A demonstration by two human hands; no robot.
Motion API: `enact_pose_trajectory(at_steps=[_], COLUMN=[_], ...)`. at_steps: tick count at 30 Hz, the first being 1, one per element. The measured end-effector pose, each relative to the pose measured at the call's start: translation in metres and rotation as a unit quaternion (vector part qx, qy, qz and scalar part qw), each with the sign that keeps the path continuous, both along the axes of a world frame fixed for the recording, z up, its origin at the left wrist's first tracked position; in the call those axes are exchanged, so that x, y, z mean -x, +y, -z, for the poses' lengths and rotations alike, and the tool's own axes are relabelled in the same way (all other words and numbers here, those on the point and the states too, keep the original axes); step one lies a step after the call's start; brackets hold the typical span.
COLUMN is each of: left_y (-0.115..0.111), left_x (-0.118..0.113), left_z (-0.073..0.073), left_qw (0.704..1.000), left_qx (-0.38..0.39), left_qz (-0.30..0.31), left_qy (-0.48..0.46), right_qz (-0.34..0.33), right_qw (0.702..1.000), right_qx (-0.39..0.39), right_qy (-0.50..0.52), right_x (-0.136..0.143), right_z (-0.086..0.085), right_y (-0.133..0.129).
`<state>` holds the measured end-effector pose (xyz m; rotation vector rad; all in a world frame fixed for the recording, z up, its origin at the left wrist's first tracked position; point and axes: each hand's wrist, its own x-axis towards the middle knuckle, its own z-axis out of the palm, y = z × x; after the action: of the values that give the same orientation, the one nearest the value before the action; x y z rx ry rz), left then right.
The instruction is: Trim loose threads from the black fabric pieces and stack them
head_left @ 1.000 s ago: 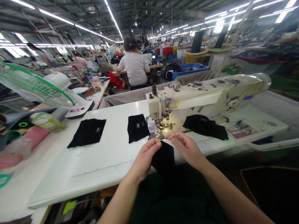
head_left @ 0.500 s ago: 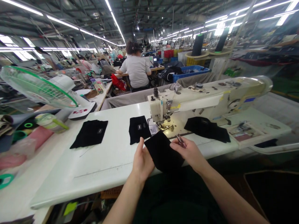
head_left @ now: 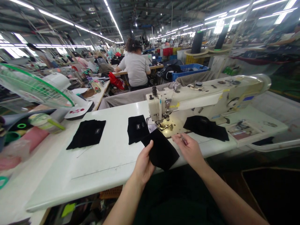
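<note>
From the head camera I see my left hand (head_left: 143, 162) gripping the near left edge of a black cloth (head_left: 161, 150), thumb on top, fingers underneath. The cloth lies on the near edge of the white table (head_left: 105, 162), its far corner reaching toward the needle of the sewing machine (head_left: 199, 95). My right hand (head_left: 189, 148) sits just right of the cloth, fingers curled around small metal tweezers (head_left: 182, 139); it does not touch the cloth.

I count three other black pieces on the table: one stack with a label (head_left: 87, 133) far left, one piece with two labels (head_left: 137, 128) just left of the needle and touching the held cloth's far corner, and one heap (head_left: 206, 127) under the machine arm to the right.

One fan (head_left: 35, 87) with a green rim stands far left. One person in a grey shirt (head_left: 135, 67) sits at a far table. Two dark thread cones (head_left: 198, 42) stand far right, beside one blue crate (head_left: 189, 69).
</note>
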<state>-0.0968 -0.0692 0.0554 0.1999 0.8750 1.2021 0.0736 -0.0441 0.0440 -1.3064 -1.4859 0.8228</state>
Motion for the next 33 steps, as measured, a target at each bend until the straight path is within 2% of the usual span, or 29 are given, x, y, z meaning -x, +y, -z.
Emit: enact_pose_trajectory(at_steps=[5, 10, 16, 21, 24, 28, 31, 33], left_y=[-0.006, -0.004, -0.002, -0.011, -0.012, -0.008, -0.006, -0.006], left_x=[-0.005, -0.003, -0.002, -0.008, -0.009, -0.005, -0.002, -0.002], left_z=[0.001, 0.001, 0.001, 0.005, 0.007, 0.006, 0.005, 0.003], left_qw=[0.999, 1.0, 1.0, 0.996, 0.996, 0.999, 0.999, 0.999], left_qx=[-0.01, 0.0, -0.011, -0.058, -0.036, -0.014, -0.015, -0.004], left_qz=[0.026, 0.009, 0.019, 0.035, 0.039, 0.046, 0.043, 0.035], left_qy=[0.041, 0.03, 0.01, 0.055, 0.068, 0.022, 0.018, 0.027], right_qz=[-0.004, 0.063, -0.011, 0.011, 0.021, 0.078, 0.057, 0.029], right_qw=[0.996, 0.998, 0.999, 0.998, 0.994, 0.989, 0.991, 0.996], right_qx=[-0.045, -0.001, 0.005, 0.061, 0.086, 0.078, 0.074, 0.056], right_qy=[-0.071, -0.004, -0.034, 0.021, 0.06, 0.098, 0.097, 0.06], right_x=[0.006, 0.001, 0.004, 0.011, 0.007, -0.005, -0.008, -0.005], right_z=[0.006, 0.005, 0.001, 0.0, -0.001, -0.001, -0.003, -0.005], right_y=[0.002, 0.004, -0.003, -0.003, 0.001, 0.005, 0.003, 0.0])
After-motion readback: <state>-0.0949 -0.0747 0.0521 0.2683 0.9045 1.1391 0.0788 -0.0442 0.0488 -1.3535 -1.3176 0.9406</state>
